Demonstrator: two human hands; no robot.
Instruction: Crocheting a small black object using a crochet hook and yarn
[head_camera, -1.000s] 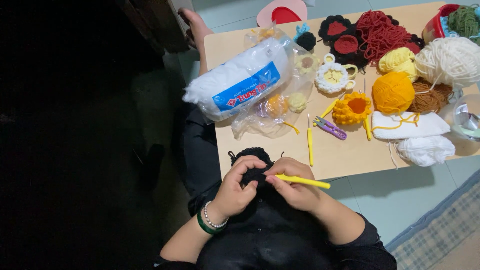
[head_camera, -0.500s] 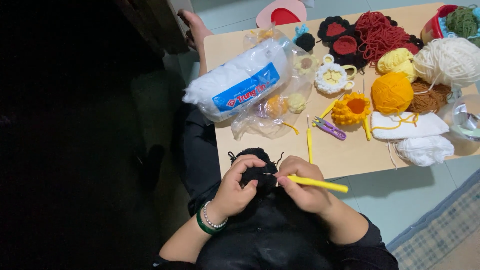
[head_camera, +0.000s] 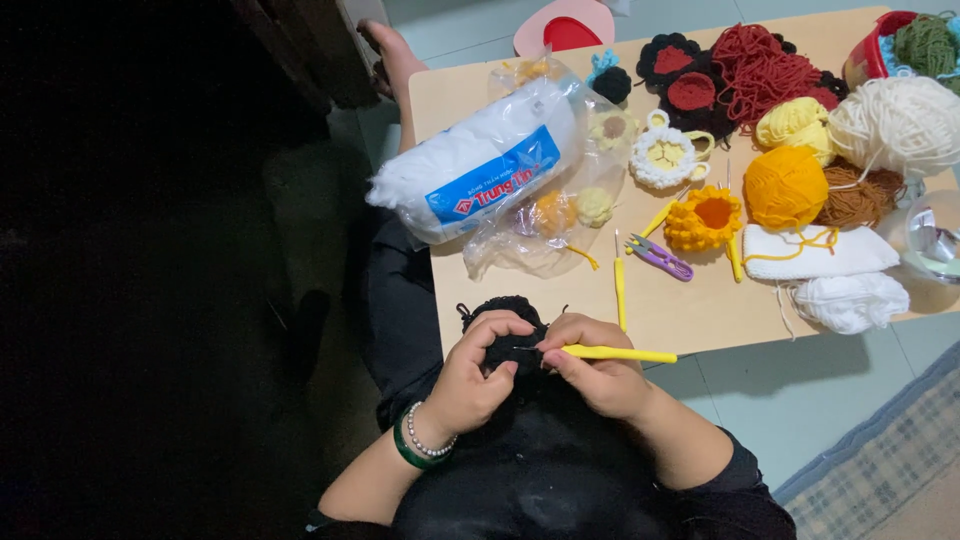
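Low wooden table (head_camera: 700, 310) fills the upper right, cluttered. Biggest item on it: clear bag of white stuffing (head_camera: 470, 175) at the left end, with a crumpled plastic bag (head_camera: 530, 235) of small yellow pieces against it. Right side: white yarn ball (head_camera: 895, 120), red yarn tangle (head_camera: 765, 65), orange yarn ball (head_camera: 785, 185), folded white knit piece (head_camera: 815, 252). Centre: orange-yellow crocheted flower (head_camera: 705, 215), purple snips (head_camera: 660, 257) just beside it, spare yellow hook (head_camera: 620, 290) lying near the front edge. Below the table edge, over the lap: left hand (head_camera: 475, 375) clenched around the black crochet piece (head_camera: 510, 345), fingers curled over its top. Right hand (head_camera: 600, 370) pinches a yellow crochet hook (head_camera: 615, 353), tip into the black piece, handle pointing right. Hands touching at the work. Beaded and green bracelets (head_camera: 420, 445) on left wrist.
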